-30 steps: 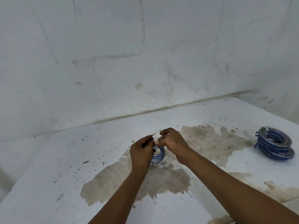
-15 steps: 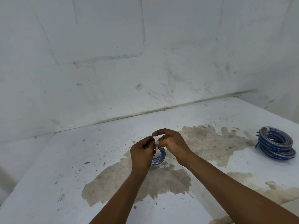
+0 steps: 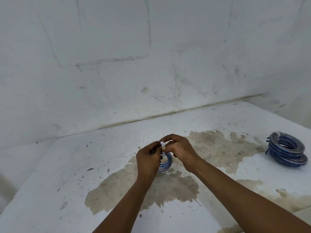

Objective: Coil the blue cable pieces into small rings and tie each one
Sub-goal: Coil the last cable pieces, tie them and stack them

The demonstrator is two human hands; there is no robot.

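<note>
stained white floor (image 3: 67, 190) (blotchy) — stacked blue coils (image 3: 286, 149)

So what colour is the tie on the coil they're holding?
White tie, seen in the head view.

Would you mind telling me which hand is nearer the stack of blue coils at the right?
Right. The right hand is on the side toward the stack of blue coils; the left hand lies beyond it, farther away.

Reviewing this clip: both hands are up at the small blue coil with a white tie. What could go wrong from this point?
1. The white tie is pinched only at the fingertips of the left hand and right hand; it could slip before it is fastened.
2. The small blue coil is mostly hidden behind the left hand; if that grip loosens, the loops may spring apart.
3. The brown stain lies under the coil; whether it is wet is unclear, but it could soil a dropped coil.
</note>
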